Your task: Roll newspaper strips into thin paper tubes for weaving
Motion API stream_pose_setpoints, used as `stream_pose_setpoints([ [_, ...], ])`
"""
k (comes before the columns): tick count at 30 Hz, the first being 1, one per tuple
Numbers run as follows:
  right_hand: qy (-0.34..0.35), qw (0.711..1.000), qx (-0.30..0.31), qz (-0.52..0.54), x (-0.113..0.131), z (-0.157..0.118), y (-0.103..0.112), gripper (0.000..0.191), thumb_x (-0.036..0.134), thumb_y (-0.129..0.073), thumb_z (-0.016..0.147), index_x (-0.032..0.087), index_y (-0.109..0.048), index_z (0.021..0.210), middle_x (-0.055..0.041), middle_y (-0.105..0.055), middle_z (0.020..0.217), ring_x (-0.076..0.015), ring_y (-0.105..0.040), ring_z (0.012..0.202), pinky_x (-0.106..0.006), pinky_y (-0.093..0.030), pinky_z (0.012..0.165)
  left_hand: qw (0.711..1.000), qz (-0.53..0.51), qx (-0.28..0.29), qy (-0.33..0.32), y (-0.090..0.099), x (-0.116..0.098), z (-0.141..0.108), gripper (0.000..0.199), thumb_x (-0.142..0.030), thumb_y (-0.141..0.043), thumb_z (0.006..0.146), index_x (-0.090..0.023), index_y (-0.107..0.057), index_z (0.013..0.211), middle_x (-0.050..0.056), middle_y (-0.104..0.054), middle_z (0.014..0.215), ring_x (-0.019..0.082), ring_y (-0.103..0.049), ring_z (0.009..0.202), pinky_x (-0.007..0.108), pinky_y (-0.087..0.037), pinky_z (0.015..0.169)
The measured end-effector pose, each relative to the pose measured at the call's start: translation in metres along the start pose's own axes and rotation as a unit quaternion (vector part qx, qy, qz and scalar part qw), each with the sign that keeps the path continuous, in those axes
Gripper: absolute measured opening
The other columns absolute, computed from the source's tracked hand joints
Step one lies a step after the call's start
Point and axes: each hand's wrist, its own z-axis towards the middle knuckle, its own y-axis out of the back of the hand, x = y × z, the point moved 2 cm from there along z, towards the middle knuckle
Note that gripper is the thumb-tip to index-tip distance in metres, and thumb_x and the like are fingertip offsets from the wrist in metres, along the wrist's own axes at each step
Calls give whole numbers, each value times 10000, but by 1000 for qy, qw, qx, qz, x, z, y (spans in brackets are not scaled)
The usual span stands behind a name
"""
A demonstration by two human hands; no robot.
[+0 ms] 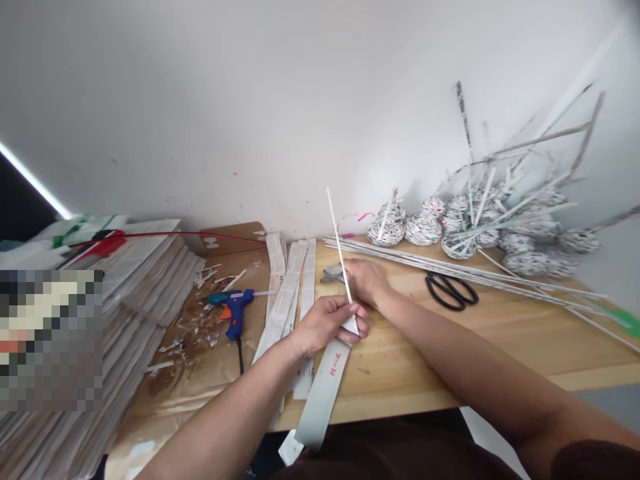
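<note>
My left hand (333, 320) is closed around a thin white stick (338, 240), which points up and away, and the top end of a paper strip (323, 393). Just below the fingers, the strip's end lies folded against the stick; its rest hangs past the table's front edge and bears red writing. Beyond it, my right hand (369, 280) rests low at the table beside a small grey crumpled piece (332, 273), perhaps cloth. Its fingers are mostly hidden, so I cannot see whether they grip that piece.
Flat newspaper strips (287, 293) lie left of my hands, with a blue glue gun (240, 313) and paper scraps beyond. A tall newspaper stack (115, 333) stands far left. At right are black-handled scissors (453, 291), long paper tubes (450, 267) and several woven paper gourd shapes (424, 228).
</note>
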Motion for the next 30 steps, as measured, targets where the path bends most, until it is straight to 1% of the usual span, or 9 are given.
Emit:
stream_pose_setpoints([
  [3, -7, 1000, -12, 7, -3, 0, 2, 203, 266, -479, 875, 208, -662, 812, -57, -680, 855, -195, -572, 732, -285, -335, 607, 1000, 1, -3, 0, 0, 0, 0, 429, -518, -664, 779, -107, -645, 901, 86, -685, 760, 164, -662, 674, 290, -548, 646],
  [6, 18, 998, -55, 25, -10, 2, 1, 204, 181, -484, 830, 184, -660, 933, -93, -659, 982, -222, -581, 843, -304, -410, 709, 1000, 3, 1, -3, 1, 1, 1, 426, -517, -651, 791, -107, -645, 909, 86, -683, 770, 162, -663, 686, 281, -544, 642],
  [11, 134, 979, -106, 112, -15, 2, 0, 606, 67, -531, 708, 145, -535, 1309, -158, -518, 1314, -276, -483, 1200, -386, -391, 1009, 1000, -3, 5, -6, 4, 2, 3, 435, -524, -650, 790, -109, -648, 921, 89, -686, 783, 163, -668, 701, 276, -542, 640],
  [14, 105, 969, -116, 192, -17, -1, 10, 541, 192, -580, 796, 169, -532, 1334, -147, -538, 1302, -267, -542, 1119, -387, -429, 963, 1000, -2, -2, -8, 4, 1, 2, 435, -516, -651, 794, -103, -653, 932, 87, -684, 779, 160, -669, 699, 271, -542, 643],
  [16, 49, 953, -120, 273, -18, -1, 20, 363, 355, -499, 912, 180, -641, 1196, -121, -641, 1108, -229, -603, 928, -359, -465, 859, 1000, -3, -8, -2, 3, 1, 2, 435, -513, -656, 790, -100, -654, 930, 85, -685, 776, 157, -670, 690, 272, -544, 646],
  [19, -25, 894, -75, 442, -18, 1, 30, 543, 546, -346, 956, 147, -713, 985, -84, -646, 781, -180, -582, 696, -311, -462, 672, 1000, -1, -13, 5, 3, 1, 2, 439, -519, -662, 784, -102, -653, 921, 88, -693, 778, 160, -673, 686, 282, -548, 650],
  [23, -48, 792, 100, 600, -11, -1, 32, 458, 531, -560, 867, 187, -670, 1148, -54, -635, 871, -127, -556, 666, -229, -368, 517, 1000, -1, -3, 5, 4, 0, 1, 419, -502, -655, 799, -104, -653, 932, 90, -693, 788, 168, -680, 717, 277, -548, 649],
  [26, -28, 780, 170, 602, -8, -5, 31, 417, 501, -631, 829, 177, -725, 1075, -26, -593, 770, -101, -491, 628, -220, -327, 501, 1000, 4, -2, 10, 3, -1, 0, 404, -487, -662, 800, -104, -656, 926, 91, -691, 788, 170, -680, 724, 272, -545, 643],
  [30, -21, 784, 141, 604, -9, -5, 31, 375, 475, -666, 811, 145, -757, 963, 39, -441, 561, -72, -350, 512, -223, -243, 462, 1000, 9, -2, 22, 1, 1, 0, 390, -476, -673, 796, -104, -667, 916, 92, -695, 805, 155, -671, 708, 270, -543, 656],
])
